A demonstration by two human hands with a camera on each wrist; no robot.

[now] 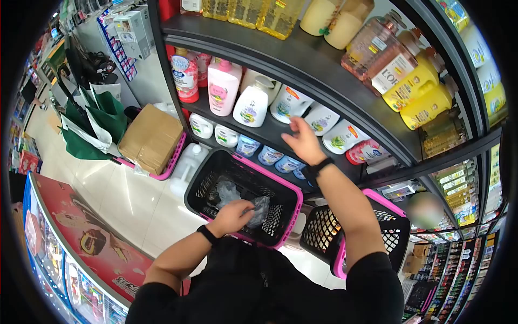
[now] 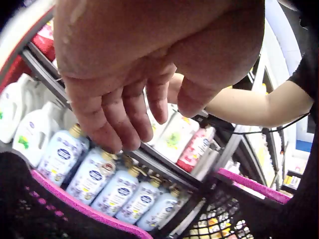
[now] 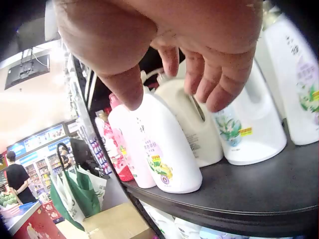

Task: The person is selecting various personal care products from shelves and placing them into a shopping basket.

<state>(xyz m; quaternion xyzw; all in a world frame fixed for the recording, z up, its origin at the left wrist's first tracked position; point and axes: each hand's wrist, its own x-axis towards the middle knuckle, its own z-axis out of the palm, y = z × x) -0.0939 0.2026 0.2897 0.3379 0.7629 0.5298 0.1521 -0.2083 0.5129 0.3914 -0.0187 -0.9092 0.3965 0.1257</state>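
Observation:
Over the middle shelf, the right hand (image 1: 303, 141) reaches toward a row of white bottles, its fingers apart and nothing held. In the right wrist view the same hand (image 3: 169, 55) hangs above a white pump bottle (image 3: 167, 149) and a handled white bottle (image 3: 251, 129). The left hand (image 1: 233, 217) is over a black basket with a pink rim (image 1: 294, 216), beside crumpled clear plastic (image 1: 261, 209) inside it. From the left wrist the left hand (image 2: 149, 64) shows loosely bent fingers with nothing between them, in front of blue bottles (image 2: 94, 177).
A second black and pink basket (image 1: 322, 229) stands to the right. Left are a white jug (image 1: 189, 168), a cardboard box (image 1: 152, 137) and green bags (image 1: 97, 121). An upper shelf (image 1: 302, 56) juts above the bottle row. A red display (image 1: 91, 237) stands at lower left.

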